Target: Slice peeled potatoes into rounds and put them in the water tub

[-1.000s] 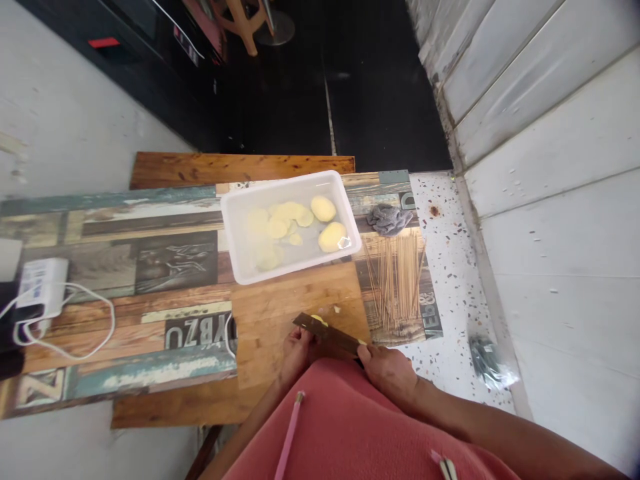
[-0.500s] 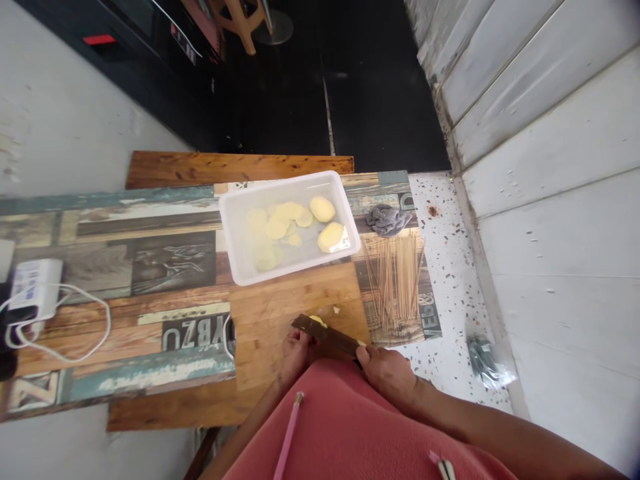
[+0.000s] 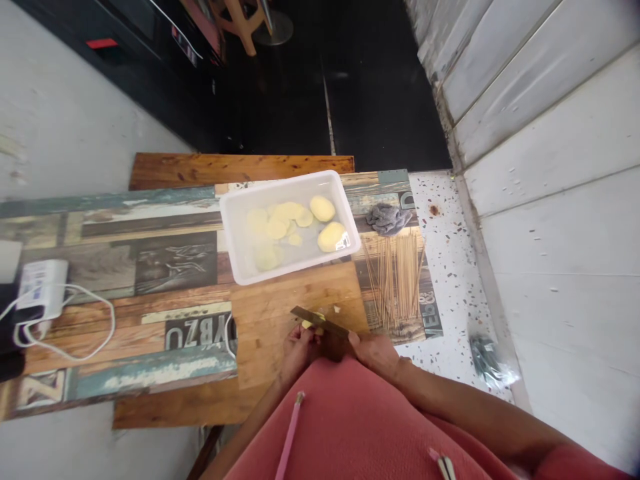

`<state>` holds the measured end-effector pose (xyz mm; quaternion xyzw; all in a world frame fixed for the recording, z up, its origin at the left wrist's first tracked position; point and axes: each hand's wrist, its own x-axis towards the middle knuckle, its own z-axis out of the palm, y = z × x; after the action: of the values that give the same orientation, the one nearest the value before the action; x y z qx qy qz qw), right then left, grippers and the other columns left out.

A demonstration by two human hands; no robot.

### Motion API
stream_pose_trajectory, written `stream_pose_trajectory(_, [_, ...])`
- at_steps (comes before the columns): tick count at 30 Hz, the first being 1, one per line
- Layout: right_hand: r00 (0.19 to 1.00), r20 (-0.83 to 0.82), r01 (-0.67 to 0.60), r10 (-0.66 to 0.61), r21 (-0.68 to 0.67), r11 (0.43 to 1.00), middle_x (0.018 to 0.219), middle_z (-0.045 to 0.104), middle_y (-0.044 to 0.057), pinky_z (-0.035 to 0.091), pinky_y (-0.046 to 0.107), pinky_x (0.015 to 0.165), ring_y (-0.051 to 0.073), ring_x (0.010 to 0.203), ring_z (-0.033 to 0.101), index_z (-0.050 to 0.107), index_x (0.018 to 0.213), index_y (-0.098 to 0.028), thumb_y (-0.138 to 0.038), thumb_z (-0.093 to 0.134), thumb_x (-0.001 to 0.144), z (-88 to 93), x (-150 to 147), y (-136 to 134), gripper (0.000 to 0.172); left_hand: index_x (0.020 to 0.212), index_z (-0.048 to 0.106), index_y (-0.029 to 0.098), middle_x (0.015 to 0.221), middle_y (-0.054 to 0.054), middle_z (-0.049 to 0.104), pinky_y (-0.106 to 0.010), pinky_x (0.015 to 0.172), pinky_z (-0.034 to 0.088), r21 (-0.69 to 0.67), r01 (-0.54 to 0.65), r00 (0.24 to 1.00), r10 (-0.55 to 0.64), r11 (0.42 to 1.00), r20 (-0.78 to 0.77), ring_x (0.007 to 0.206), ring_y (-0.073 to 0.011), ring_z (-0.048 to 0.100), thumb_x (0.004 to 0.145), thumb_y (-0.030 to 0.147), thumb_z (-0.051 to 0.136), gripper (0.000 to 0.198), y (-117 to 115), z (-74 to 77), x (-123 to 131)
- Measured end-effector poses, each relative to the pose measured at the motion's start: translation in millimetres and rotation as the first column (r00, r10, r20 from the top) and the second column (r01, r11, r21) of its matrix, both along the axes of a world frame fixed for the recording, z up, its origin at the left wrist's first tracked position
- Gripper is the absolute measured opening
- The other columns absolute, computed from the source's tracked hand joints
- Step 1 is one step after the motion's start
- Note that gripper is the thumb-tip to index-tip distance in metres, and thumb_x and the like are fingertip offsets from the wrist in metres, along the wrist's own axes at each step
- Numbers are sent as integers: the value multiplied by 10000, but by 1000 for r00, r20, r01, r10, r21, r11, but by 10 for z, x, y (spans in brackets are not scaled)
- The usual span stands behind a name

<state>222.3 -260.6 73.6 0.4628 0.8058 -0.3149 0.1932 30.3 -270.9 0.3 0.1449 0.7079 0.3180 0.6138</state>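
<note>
My right hand (image 3: 376, 351) is wrapped round the handle of a dark, broad-bladed knife (image 3: 333, 327). The blade slants up to the left over a wooden cutting board (image 3: 280, 293), its edge on yellow potato. Close to the blade's left part, my left hand (image 3: 297, 345) has its fingers closed on a piece of potato (image 3: 306, 325), partly hidden by the fingers and knife. Just beyond the board, a white plastic tub (image 3: 231, 247) holds cloudy water, several potato slices (image 3: 278, 227) and two whole peeled potatoes (image 3: 323, 209).
To the right lie thin wooden skewers (image 3: 397, 277) and a crumpled grey cloth (image 3: 387, 219). A white power strip (image 3: 44, 287) with a looped cable is at the left. A plastic bag (image 3: 490, 363) rests near the white wall at right.
The knife has tilted, so its blade now looks narrower, and more of the potato piece by my left fingers shows. My right hand has shifted slightly left and up.
</note>
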Motion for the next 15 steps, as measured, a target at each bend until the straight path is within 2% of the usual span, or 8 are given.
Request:
stream_pose_trajectory(6, [1000,5,-1,1,24,1000,820,701,56,379,238,524,170,682,645,622,982,-174,-87,385,896,236,169,-132,267,473,522,199,463,-14,510,-246,451,334,-4,-38,999,38,999,13,453,-112,435,567,457,702,329,35,77,20])
stream_pose_trajectory(10, [999,7,46,-46,-4,999,797,698,52,360,235,529,161,668,636,624,972,-177,-130,384,905,270,215,-156,254,445,491,196,453,-11,502,-243,459,331,-11,-42,999,42,999,10,456,-107,421,587,421,717,349,16,61,5])
stream_pose_trajectory(15, [998,-6,69,-69,-38,997,823,701,54,356,244,536,163,675,637,628,988,-176,-140,384,907,289,213,-125,260,560,549,162,501,-23,532,-244,468,337,-35,-59,998,59,998,23,483,-117,456,625,450,723,342,-19,-24,-5])
